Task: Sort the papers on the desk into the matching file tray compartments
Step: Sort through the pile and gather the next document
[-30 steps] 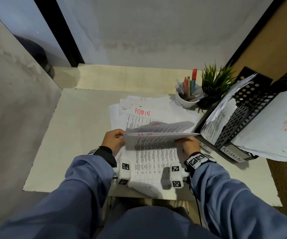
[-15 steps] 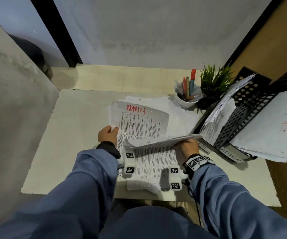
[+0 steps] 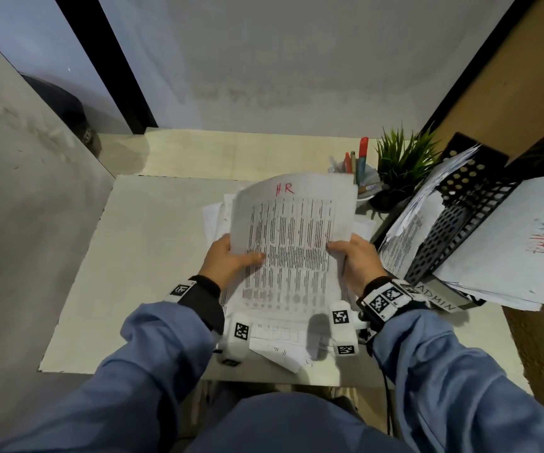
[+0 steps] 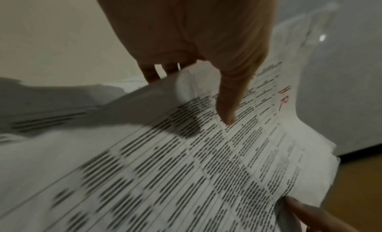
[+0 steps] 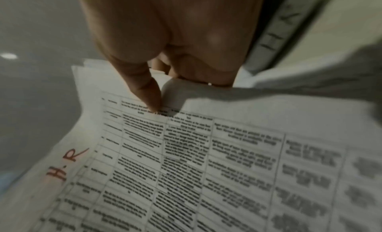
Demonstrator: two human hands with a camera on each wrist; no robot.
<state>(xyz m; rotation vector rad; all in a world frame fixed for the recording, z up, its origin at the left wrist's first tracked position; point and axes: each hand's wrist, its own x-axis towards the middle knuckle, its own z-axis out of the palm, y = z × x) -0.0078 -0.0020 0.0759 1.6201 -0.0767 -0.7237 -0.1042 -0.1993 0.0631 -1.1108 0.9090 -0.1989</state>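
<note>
A printed sheet marked "H.R" in red (image 3: 293, 237) is held up above the desk, its top edge toward the wall. My left hand (image 3: 231, 259) grips its left edge, thumb on the printed face (image 4: 227, 108). At the right edge my right hand (image 3: 352, 256) pinches the same sheet, thumb on top (image 5: 148, 98). More papers (image 3: 280, 348) lie on the desk under the raised sheet. A black mesh file tray (image 3: 460, 223) stands at the right, with papers in its compartments and an "ADMIN" label (image 3: 437, 299) on its lowest tier.
A white cup of pens (image 3: 359, 171) and a small potted plant (image 3: 401, 165) stand behind the papers, left of the tray. A loose sheet with red writing (image 3: 509, 243) overhangs the tray's right side. The desk top (image 3: 153, 243) stretches bare to the left, walls close behind.
The "ADMIN" sheet my left hand was lifting is gone from view. Both hands now hold up the "H.R" sheet, raised and turned face up toward me.
</note>
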